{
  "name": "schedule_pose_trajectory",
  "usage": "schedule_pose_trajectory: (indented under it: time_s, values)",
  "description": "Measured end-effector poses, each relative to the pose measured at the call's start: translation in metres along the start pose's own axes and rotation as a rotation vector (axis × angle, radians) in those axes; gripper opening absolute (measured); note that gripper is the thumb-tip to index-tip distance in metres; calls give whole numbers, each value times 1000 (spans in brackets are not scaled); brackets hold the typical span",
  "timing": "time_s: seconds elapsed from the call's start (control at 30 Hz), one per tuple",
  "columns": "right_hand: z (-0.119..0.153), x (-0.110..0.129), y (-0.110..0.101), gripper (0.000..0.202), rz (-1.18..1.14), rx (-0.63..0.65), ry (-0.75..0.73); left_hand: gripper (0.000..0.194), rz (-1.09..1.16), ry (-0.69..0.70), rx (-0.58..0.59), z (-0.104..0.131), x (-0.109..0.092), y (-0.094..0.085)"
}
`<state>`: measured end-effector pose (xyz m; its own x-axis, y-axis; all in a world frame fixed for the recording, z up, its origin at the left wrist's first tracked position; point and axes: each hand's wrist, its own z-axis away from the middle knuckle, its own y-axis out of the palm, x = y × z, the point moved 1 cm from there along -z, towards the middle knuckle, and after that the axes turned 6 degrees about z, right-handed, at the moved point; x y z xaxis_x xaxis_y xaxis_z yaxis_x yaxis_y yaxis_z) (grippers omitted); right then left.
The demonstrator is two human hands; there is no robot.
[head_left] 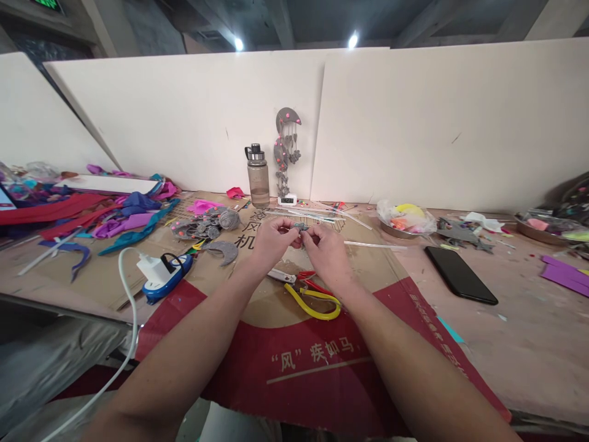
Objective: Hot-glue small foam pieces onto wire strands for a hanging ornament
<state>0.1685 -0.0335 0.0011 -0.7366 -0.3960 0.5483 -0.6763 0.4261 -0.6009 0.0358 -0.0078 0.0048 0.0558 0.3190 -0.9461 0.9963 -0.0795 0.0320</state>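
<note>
Both hands meet over the cardboard sheet (262,307), fingers pinched round a small grey felt piece (301,226). My left hand (277,240) grips it from the left, and my right hand (326,248) from the right. Its exact shape is partly covered by the fingertips. Just below the hands lie yellow-handled scissors (317,307) and a red-handled tool (313,282), partly overlapping. To the left rest a grey felt crescent (224,250) and a heap of grey felt pieces with a ball of yarn (229,218).
A water bottle (258,181) and a hanging grey felt moon ornament (288,116) stand by the white board (184,116). On the right are a phone (460,274) and a bowl of scraps (405,230). A blue power strip (168,279) and coloured felt strips (133,224) lie left.
</note>
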Motion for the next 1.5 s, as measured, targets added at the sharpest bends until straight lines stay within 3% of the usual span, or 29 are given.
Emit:
schedule_pose_trajectory:
  time_s: [0.53,0.7,0.83,1.03,1.13,1.33,1.5]
  values:
    - [0,2,-2,29,37,-27,34,5,-36,2,42,4,-4,2]
    - [-2,-1,0,18,-81,-25,214,7,83,-6,95,3,2,2]
    - [-6,-7,2,17,-244,42,243,10,177,-45,151,0,8,1]
    - [-13,-20,-7,15,-371,159,291,15,128,-160,303,-3,5,-3]
    - [-15,-23,-10,16,-336,218,262,18,71,-168,310,-5,5,-7]
    - [-13,-21,-9,13,-169,232,152,16,-199,-6,320,-6,9,-11]
    - [-12,-21,-7,14,-174,225,79,6,-215,-48,237,-5,5,-10]
